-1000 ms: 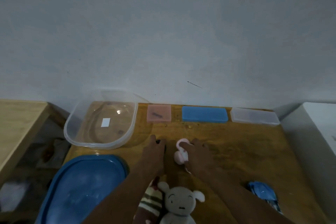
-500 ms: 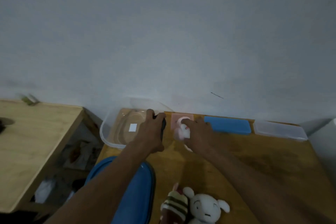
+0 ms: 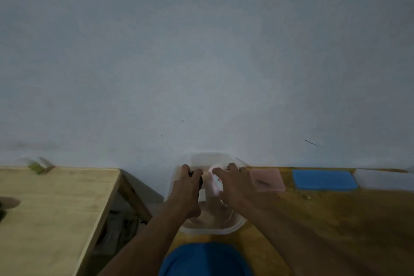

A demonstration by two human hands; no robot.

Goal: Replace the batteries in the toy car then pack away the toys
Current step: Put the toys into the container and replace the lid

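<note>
Holding, left hand (image 3: pixel 187 195): curling closed around a small dark object (image 3: pixel 200 180), too blurred to identify, over the clear oval plastic tub (image 3: pixel 235 226).
Holding, right hand (image 3: pixel 235 186): gripping a small pink-and-white toy (image 3: pixel 216 182) between fingers and thumb, also over the tub's opening; impossible to say whether toy or dark object is touching the tub floor.
Sitting, tub: resting at the left end of the dark brown wooden table (image 3: pixel 336 215), close against the wall, a small white label (image 3: pixel 202 195) showing through the bottom.
Lying, blue oval plastic lid (image 3: pixel 206 260): flat on the table just nearer than the tub, cut off by the lower edge.
Lining the back edge: pink translucent flat box (image 3: pixel 266 179), blue rectangular flat box (image 3: pixel 324 179), then a clear flat box (image 3: pixel 385 179), side by side rightward from the tub.
Standing to the left: pale wooden table (image 3: pixel 56 208), separated from the brown one by a shadowed gap with blurred clutter below.
Filling the upper view: plain grey-white wall (image 3: pixel 201 51), dimly lit, bearing a few small dark marks.
</note>
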